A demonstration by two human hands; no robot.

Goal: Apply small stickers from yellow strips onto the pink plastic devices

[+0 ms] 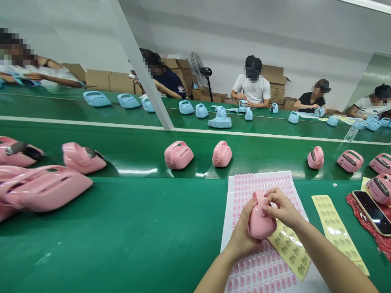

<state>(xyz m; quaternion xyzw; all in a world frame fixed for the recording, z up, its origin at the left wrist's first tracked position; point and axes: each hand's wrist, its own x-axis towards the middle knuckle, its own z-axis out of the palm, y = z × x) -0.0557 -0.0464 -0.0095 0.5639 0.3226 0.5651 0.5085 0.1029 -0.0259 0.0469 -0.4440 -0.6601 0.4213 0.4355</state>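
My left hand (242, 234) is wrapped round a pink plastic casing (260, 219) and holds it up above a white sheet of pink stickers (259, 185). My right hand (281, 207) presses pinched fingers against the top of the same casing; whether a sticker sits under the fingertips is hidden. A strip of yellow labels (290, 248) lies on the sheet just below the casing.
Several pink casings such as one (179, 154) stand along the green conveyor belt (137, 228), with more at the left (45, 189) and right (350, 160). A second yellow label strip (334, 226) and a phone (371, 211) lie at right. Other people work with blue casings (128, 100) across the line.
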